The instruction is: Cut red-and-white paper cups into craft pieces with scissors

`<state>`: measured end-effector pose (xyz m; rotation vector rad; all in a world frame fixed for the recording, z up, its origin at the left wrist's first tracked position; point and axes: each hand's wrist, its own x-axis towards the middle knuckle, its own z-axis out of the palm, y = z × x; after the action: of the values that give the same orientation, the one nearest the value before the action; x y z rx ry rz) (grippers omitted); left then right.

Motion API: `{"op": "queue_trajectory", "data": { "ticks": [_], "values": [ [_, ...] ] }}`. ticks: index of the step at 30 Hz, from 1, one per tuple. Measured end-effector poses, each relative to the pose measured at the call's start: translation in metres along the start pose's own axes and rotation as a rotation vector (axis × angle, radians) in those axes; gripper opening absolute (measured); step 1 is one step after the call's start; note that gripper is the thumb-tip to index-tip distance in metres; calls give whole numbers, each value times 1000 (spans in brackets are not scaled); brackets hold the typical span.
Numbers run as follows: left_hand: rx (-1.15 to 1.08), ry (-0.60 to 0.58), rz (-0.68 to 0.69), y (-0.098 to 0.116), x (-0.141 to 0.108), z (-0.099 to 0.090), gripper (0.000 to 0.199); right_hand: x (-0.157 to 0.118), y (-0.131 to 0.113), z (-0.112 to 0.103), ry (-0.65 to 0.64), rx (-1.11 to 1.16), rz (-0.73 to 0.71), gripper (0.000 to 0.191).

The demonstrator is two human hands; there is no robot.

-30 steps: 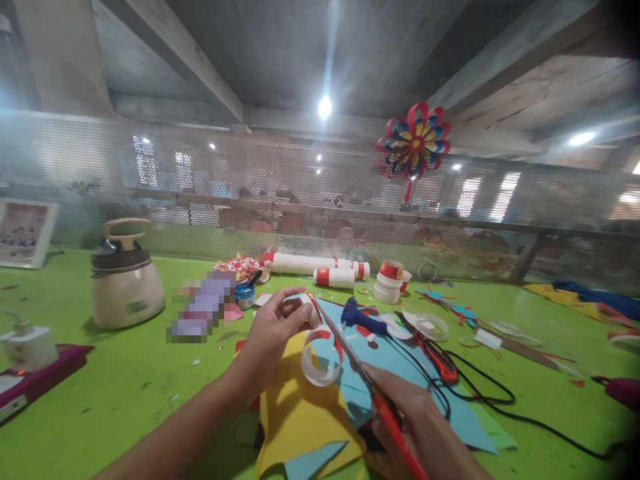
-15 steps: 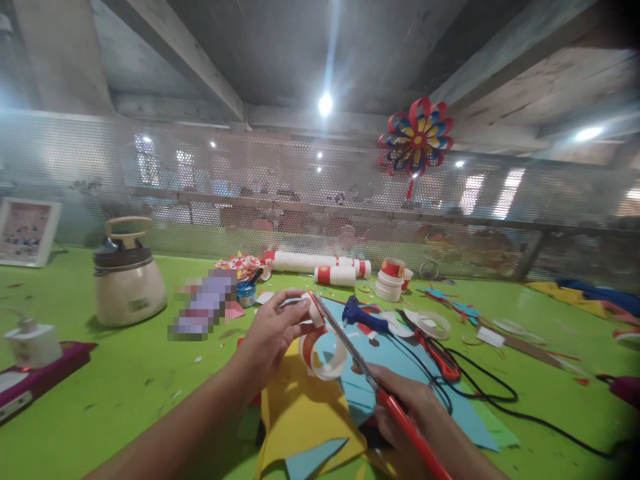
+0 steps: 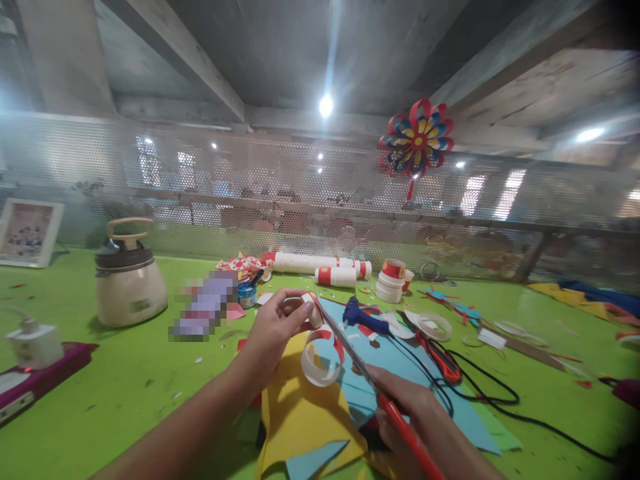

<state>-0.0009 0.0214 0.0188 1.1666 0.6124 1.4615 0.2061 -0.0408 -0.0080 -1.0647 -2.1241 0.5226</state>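
Between the thumb and fingers of my left hand [image 3: 277,330] is a small white paper cup piece [image 3: 314,312] with a red edge. My right hand [image 3: 413,400] grips red-handled scissors [image 3: 361,367], their long metal blades pointing up and left to the right edge of the cup piece. Just below hangs or rests a curled ring of white and red paper [image 3: 320,377]; whether it joins the held piece I cannot tell. Under both hands lie yellow paper [image 3: 305,420] and light blue paper [image 3: 440,400].
A blue glue gun [image 3: 367,320] with a black cord and red-handled scissors or cutters [image 3: 443,360] lie to the right. Stacked paper cups [image 3: 390,283] and cup tubes [image 3: 310,262] stand behind. At left are a kettle-shaped flask [image 3: 131,287] and a power strip [image 3: 47,380].
The curled paper ring has swung slightly down and turned to show more of its red side. My left hand has tilted the held piece a little; the scissors stay beside it.
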Motion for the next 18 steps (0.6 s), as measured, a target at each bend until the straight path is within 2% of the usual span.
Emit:
{"op": "queue_trajectory", "data": {
  "ticks": [3,8,13,16,18],
  "values": [
    [70,-3,38,-2,0,-2,26,0,-4,-3,9,-52,-40,49],
    [89,-14,62,-2,-1,-1,26,-3,2,2,6,-107,-53,45],
    [83,-13,78,-2,-4,-1,25,-8,13,10,45,-176,-59,55],
    [68,-11,79,-2,-3,-1,25,-8,10,10,85,-160,-58,53],
    [63,-13,81,-2,-2,-1,24,-7,4,9,62,-160,-43,53]
  ]
}}
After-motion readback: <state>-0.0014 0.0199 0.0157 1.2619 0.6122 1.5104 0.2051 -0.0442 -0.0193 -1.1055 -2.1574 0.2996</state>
